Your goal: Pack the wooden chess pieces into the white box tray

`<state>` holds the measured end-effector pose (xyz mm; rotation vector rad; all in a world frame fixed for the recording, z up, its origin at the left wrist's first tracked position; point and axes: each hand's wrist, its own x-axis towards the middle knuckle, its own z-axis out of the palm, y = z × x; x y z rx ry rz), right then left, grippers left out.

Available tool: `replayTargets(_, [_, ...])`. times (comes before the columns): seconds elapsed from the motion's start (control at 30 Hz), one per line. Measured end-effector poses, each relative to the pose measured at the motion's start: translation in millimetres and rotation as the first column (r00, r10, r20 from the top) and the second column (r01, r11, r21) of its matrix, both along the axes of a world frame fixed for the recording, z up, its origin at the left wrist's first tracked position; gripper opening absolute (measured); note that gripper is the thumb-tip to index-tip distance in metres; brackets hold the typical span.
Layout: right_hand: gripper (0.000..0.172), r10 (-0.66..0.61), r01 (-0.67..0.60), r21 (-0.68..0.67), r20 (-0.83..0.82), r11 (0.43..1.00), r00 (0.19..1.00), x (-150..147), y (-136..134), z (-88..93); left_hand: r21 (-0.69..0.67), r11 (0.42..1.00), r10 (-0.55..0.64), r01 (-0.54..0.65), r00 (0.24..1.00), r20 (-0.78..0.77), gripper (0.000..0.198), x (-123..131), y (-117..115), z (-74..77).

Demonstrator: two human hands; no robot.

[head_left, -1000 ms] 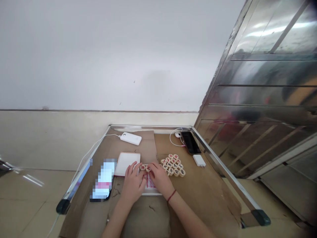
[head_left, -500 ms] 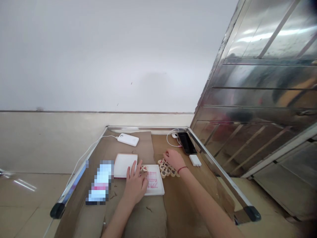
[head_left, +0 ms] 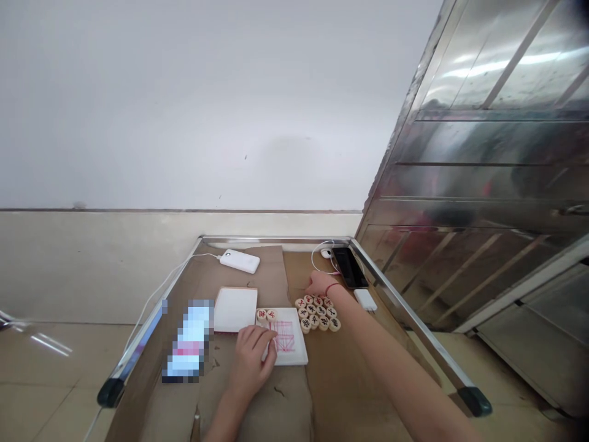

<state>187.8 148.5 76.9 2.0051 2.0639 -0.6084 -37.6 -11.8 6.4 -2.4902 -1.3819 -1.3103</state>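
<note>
My left hand (head_left: 252, 356) lies loosely bent at the near left edge of a white square box lid (head_left: 294, 355) with a pink grid drawn on it. Its thumb and forefinger are apart, with nothing seen between them. Two xiangqi pieces (head_left: 267, 315) sit side by side on the lid's far left corner. Several more xiangqi pieces (head_left: 317, 311), marked in red or black, stand in close rows to the right of the lid. Behind these rows is my right hand (head_left: 321, 283), its fingers drawn together and pointing down; what they hold, if anything, is hidden.
A second white square box part (head_left: 236, 309) lies left of the lid. A lit phone (head_left: 189, 341), a white power bank (head_left: 240, 261) with a cable, a dark phone (head_left: 350, 268) and a white charger (head_left: 365, 299) lie around. Cardboard (head_left: 354, 393) covers the metal-framed table.
My left hand has drawn back toward me from the two pieces, its fingers now more bent. My right hand has shifted slightly to the far side, uncovering more of the rows.
</note>
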Motion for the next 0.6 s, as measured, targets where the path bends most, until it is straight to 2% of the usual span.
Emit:
replayTargets(0.2, [0.031, 0.02, -0.02, -0.021, 0.019, 1.0, 1.0, -4, -2, 4.4, -0.086, 0.996, -0.014, 0.015, 1.0, 0.012, 0.02, 0, 1, -2.0])
replayTargets(0.37, [0.033, 0.023, -0.023, 0.019, -0.014, 1.0, 1.0, -5, 0, 2.0, -0.101, 0.995, -0.016, 0.02, 0.999, 0.04, 0.019, -1, 2, -0.7])
replayTargets(0.5, [0.027, 0.016, -0.001, 0.149, -0.096, 0.989, 0.995, -6, -3, 7.8, -0.084, 0.996, -0.012, 0.016, 0.998, 0.055, 0.018, -1, 2, -0.4])
replayTargets(0.6, [0.014, 0.047, 0.016, 0.292, -0.206, 0.956, 0.977, -13, -21, 15.3, -0.067, 0.998, 0.0, 0.004, 0.998, 0.063, 0.018, -1, 3, -2.6])
